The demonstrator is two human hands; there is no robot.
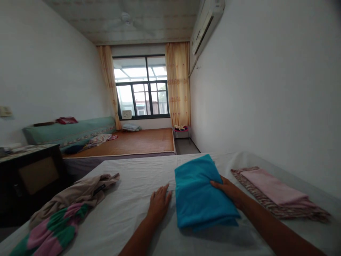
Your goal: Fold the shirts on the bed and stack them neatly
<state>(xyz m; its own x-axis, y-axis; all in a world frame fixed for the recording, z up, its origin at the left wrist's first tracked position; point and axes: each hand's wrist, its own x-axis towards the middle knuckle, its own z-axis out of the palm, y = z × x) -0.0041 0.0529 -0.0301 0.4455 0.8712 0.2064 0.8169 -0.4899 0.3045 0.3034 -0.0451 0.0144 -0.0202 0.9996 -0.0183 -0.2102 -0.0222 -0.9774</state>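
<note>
A folded bright blue cloth or garment (pixel 198 195) is lifted a little off the white sheet; its exact kind does not show. My right hand (pixel 226 188) grips its right edge, thumb on top and the other fingers hidden beneath. On the sheet, left of the blue cloth, lies my left hand (pixel 160 201), fingers stretched out and holding nothing. To the right rests a folded pink cloth (pixel 277 186) on top of a brown patterned one (pixel 255 190). At the left lie a crumpled brown-grey garment (pixel 77 193) and a pink and green one (pixel 54 231).
The white sheet (pixel 128 177) covers the surface before me. Beyond it is a bed with a brown mat (pixel 144 140). A dark cabinet (pixel 34 174) stands at the left, a small stool (pixel 181 129) near the window. A white wall (pixel 266 89) runs along the right.
</note>
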